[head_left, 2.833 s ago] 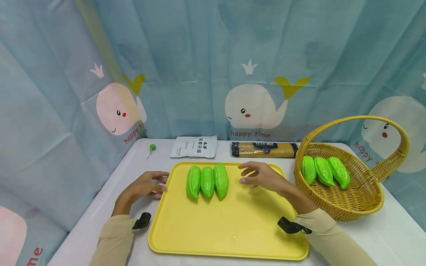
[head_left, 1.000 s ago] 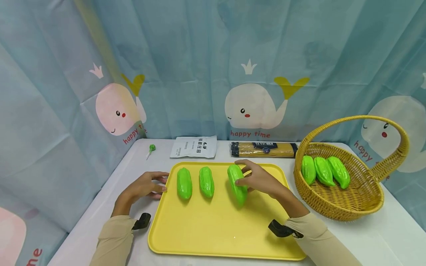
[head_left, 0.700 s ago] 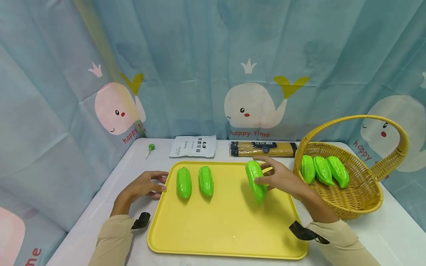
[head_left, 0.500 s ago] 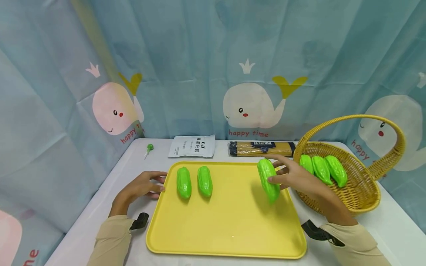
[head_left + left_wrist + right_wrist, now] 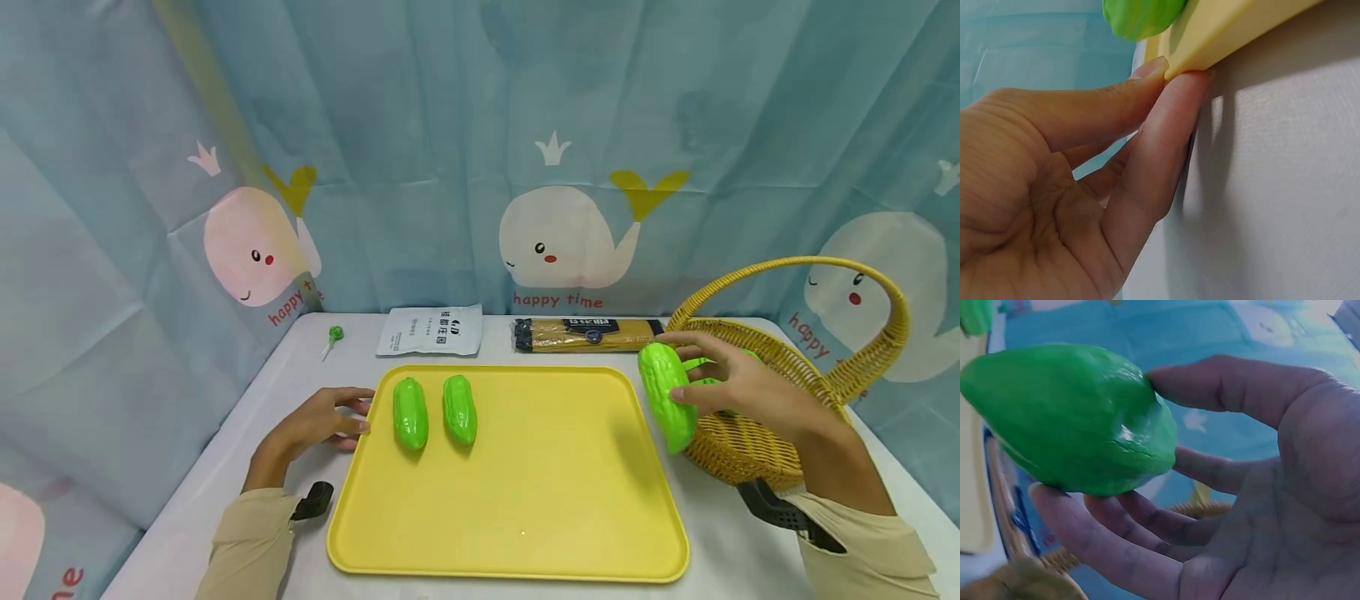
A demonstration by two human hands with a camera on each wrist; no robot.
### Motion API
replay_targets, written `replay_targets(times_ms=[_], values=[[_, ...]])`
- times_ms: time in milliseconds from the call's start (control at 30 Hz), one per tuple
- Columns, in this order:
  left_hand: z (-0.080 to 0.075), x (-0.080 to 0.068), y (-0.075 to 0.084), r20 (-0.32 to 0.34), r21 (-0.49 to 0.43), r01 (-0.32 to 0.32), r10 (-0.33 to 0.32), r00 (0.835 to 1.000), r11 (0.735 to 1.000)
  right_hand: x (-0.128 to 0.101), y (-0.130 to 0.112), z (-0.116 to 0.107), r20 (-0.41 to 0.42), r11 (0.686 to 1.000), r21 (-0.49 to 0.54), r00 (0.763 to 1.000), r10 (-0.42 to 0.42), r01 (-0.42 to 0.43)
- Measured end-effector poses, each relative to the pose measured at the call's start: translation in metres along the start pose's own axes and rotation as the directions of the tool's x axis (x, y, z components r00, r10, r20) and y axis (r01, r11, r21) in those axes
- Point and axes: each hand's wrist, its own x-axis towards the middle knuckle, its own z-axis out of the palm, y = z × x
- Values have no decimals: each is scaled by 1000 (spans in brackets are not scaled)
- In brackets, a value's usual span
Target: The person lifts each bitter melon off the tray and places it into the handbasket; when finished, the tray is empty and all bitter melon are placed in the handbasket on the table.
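Observation:
Between the thumb and fingers of my right hand is a glossy green toy bitter melon, held up at the near left rim of the wicker basket. The right wrist view shows this bitter melon pinched from both sides. My left hand is at the left edge of the yellow tray. In the left wrist view, its thumb and a finger pinch the tray rim. Two more bitter melons, one on the left and one beside it, lie apart on the tray.
The basket's tall handle arches over it; my right hand mostly hides the bitter melons inside. Behind the tray lie a white pouch, a pack of noodles and a green lollipop. A whale-print curtain hangs behind.
My right hand has taken the rightmost bitter melon off the tray and carried it right to the basket. The other two on the tray now lie apart. My left hand stays put.

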Motion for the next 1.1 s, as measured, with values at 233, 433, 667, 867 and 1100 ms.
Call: replay_targets(times_ms=[233, 433, 667, 867, 1100], values=[[1, -2, 1, -12, 12, 12, -12, 1000, 1000, -13, 17, -29, -30, 999, -29, 999, -30, 30], [0, -2, 2, -16, 25, 18, -18, 1000, 1000, -21, 38, -48, -55, 997, -65, 998, 29, -32], [1, -1, 2, -12, 15, 11, -11, 1000, 1000, -20, 57, -58, -68, 990, -88, 992, 105, -111], [0, -1, 1, -7, 11, 5, -4, 1000, 1000, -15, 74, -57, -27, 990, -50, 991, 132, -134], [0, 0, -1, 3, -1, -6, 6, 1000, 1000, -10, 83, -53, 34, 984, -46, 984, 174, -172]])
